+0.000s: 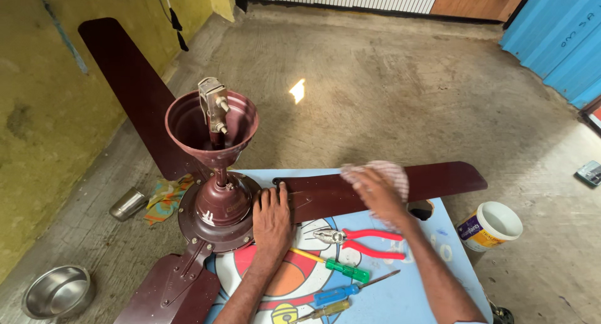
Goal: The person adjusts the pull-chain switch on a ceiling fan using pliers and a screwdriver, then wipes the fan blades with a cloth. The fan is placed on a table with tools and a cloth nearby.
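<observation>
3 screwdrivers (335,280) and red pliers (360,239) lie nearest, just in front of the fan (219,205). The left hand (272,221) presses flat, fingers together, beside the fan's motor on its blade (438,180). Further along, the right hand (375,192) presses a cloth (391,172) onto the blade, fingers blurred.

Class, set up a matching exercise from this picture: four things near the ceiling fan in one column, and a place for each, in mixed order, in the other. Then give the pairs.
Things
1. red-handled pliers
2. steel bowl
3. white tub
4. cloth

Places
A. under the right hand on a fan blade
B. on the floor, right of the small table
C. on the table, between the forearms
D. on the floor, lower left

Pairs: 1-C, 2-D, 3-B, 4-A
</observation>
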